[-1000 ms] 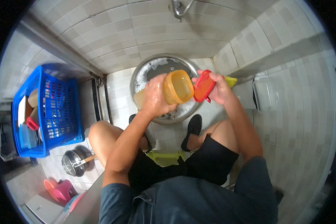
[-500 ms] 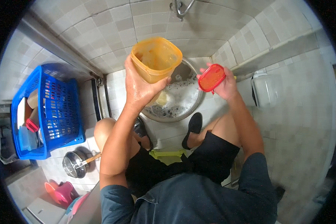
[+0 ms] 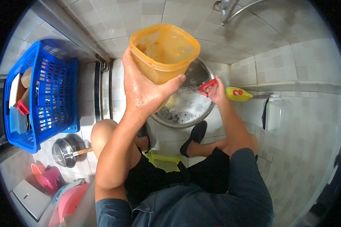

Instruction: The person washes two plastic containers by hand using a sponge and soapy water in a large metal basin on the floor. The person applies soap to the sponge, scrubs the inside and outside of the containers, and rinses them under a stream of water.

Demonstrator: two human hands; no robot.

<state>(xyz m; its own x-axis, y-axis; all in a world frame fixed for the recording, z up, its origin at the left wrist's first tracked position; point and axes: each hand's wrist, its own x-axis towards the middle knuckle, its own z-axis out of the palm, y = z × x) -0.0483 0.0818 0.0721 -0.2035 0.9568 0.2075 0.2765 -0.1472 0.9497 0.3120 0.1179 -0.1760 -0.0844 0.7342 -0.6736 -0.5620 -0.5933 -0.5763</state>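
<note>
Gripped in my left hand (image 3: 146, 89) is a tall orange-tinted plastic container (image 3: 161, 72), its open mouth tilted toward me and brownish stains on the inner wall. My right hand (image 3: 217, 91) holds a small red plastic lid (image 3: 208, 87), now seen nearly edge-on. Both hands are above a round metal basin (image 3: 165, 123) on the tiled floor. White suds (image 3: 193, 104) cover much of the water in it. Something pale yellow in the basin is partly hidden behind the container and my left hand.
A blue plastic basket (image 3: 53, 102) with containers stands at left, near a metal strainer (image 3: 64, 152) with a wooden handle. A yellow bottle (image 3: 238, 94) and a whitish container (image 3: 273, 113) are at right. Pink tubs (image 3: 70, 200) sit lower left; a tap (image 3: 225, 13) is on the wall.
My left hand has raised the container closer to view. My right hand has moved down slightly and turned the red lid from face-on to edge-on. The view has shifted, revealing the yellow bottle.
</note>
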